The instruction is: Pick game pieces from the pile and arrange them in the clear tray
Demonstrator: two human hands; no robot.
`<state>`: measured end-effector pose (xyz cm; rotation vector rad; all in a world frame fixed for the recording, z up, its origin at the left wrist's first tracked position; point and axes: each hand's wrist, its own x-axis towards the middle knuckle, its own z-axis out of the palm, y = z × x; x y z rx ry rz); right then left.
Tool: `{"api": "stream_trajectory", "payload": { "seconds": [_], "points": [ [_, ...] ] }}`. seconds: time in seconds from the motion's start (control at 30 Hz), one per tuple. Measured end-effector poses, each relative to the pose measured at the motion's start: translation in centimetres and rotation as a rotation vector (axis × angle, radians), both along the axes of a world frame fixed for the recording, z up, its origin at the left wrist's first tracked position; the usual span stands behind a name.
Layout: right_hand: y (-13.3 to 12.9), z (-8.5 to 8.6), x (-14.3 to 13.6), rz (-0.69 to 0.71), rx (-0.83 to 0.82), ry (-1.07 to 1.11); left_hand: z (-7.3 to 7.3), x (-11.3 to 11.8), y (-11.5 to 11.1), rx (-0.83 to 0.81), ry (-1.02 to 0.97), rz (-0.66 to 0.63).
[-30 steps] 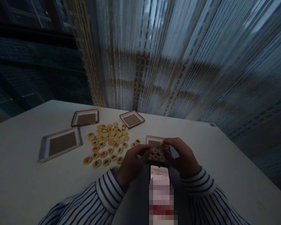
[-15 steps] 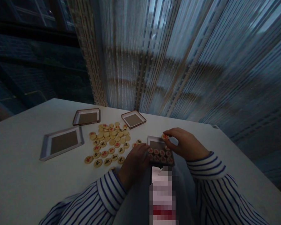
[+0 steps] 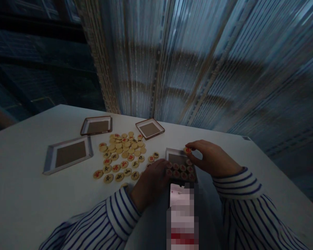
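The right hand (image 3: 215, 158) holds one red-marked disc (image 3: 187, 150) between thumb and fingers at the far right corner of the box (image 3: 176, 159). The left hand (image 3: 152, 182) is at its left edge. Rowed discs (image 3: 183, 167) occupy the near portion. Loose discs (image 3: 125, 155) lie left on the table (image 3: 250, 184), near three shallow trays (image 3: 70, 153).

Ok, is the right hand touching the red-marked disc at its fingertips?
Touching: the head view shows the right hand with its index fingertip against the red-marked disc.

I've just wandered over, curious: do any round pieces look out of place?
The loose pieces look untidy: partly heaped, some blank side up, others showing red or black characters. The red-marked pieces in the box by the left hand sit in rows.
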<state>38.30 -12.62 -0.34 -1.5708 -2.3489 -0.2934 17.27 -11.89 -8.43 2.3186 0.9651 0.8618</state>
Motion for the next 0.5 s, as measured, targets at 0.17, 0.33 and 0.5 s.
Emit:
{"api": "stream_trajectory", "payload": {
  "seconds": [0.17, 0.33, 0.5],
  "points": [
    [0.10, -0.25, -0.20, -0.008, -0.034, -0.015, -0.16, 0.05, -0.25, -0.052, -0.033, -0.033],
    [0.10, -0.46, -0.35, -0.031, -0.042, -0.020, -0.13, 0.06, -0.37, -0.048, -0.022, -0.044],
    [0.27, -0.74, -0.16, -0.028, -0.031, -0.035, -0.10, 0.05, -0.34, -0.042, -0.028, -0.043]
  ]
}}
